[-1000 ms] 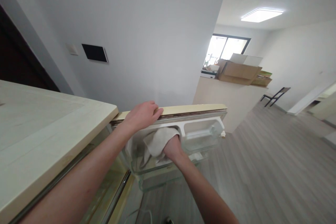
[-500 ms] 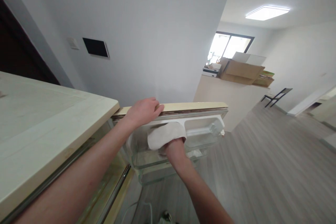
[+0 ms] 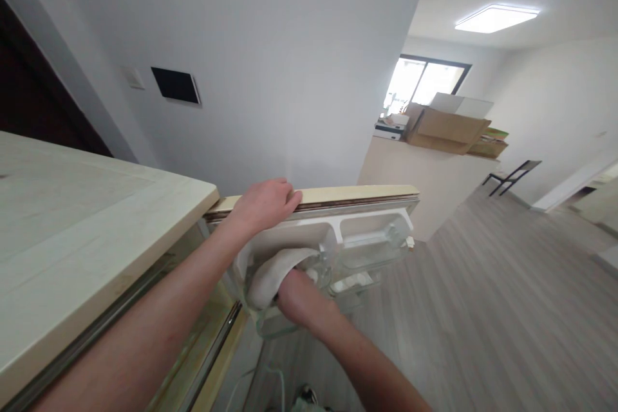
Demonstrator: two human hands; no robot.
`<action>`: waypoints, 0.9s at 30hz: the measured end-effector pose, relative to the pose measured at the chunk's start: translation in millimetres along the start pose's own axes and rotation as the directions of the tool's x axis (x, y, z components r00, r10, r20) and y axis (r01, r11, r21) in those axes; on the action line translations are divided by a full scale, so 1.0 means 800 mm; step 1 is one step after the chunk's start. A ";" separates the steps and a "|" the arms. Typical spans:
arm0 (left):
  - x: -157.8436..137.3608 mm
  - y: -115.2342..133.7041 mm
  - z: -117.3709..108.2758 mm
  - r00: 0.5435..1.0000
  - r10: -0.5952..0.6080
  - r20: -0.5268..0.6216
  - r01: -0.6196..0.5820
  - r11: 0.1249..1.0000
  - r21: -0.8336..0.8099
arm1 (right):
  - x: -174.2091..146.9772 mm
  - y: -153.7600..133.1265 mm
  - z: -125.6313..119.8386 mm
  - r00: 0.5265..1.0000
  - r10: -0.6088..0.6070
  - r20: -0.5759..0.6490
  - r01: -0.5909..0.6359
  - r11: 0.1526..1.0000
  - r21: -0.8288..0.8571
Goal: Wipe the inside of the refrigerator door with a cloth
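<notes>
Cloth point(image 3: 270, 271): one, off-white, bunched, inside the left compartment of the clear door bin point(image 3: 360, 251) on the open fridge door point(image 3: 357, 195). Its long axis runs from lower left to upper right, the upper end toward the bin's white divider.

Counts: one cloth, two hands, one door, one upper bin with two compartments, a second clear shelf just below it.

Right hand point(image 3: 297, 290): closed around the lower end of the cloth, pressing it against the bin's inner wall. The fingers are hidden under the fabric; how tightly they curl cannot be told.

Left hand point(image 3: 264, 203): palm down on the door's top edge, fingers curled over the far side, thumb hidden. It grips the edge near the hinge end, just beside the fridge top point(image 3: 96, 206).

Door: stands open, top edge roughly level, long axis running left to right across the view.

Background: one black wall panel point(image 3: 176, 85) with a pale switch plate beside it, one open cardboard box point(image 3: 447, 127) on a counter, one chair point(image 3: 512, 175), one lit ceiling lamp point(image 3: 496, 17).
</notes>
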State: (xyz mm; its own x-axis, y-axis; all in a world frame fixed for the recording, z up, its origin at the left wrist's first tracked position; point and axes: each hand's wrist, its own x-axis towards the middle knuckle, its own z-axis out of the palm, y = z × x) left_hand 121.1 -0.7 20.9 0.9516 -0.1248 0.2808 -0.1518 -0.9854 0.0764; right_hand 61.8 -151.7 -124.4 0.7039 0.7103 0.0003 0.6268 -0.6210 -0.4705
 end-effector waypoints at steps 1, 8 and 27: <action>0.000 0.000 0.000 1.000 -0.001 0.000 0.001 1.000 0.002 | -0.007 0.011 -0.006 0.999 0.047 -0.012 -0.048 0.999 -0.018; 0.000 0.001 -0.001 1.000 -0.006 -0.008 0.006 1.000 0.030 | 0.004 0.009 0.008 0.999 -0.034 -0.022 0.030 0.986 -0.166; 0.002 -0.001 0.003 1.000 0.013 0.025 -0.014 0.999 0.043 | 0.008 -0.014 0.015 0.997 0.052 0.057 -0.047 0.995 -0.090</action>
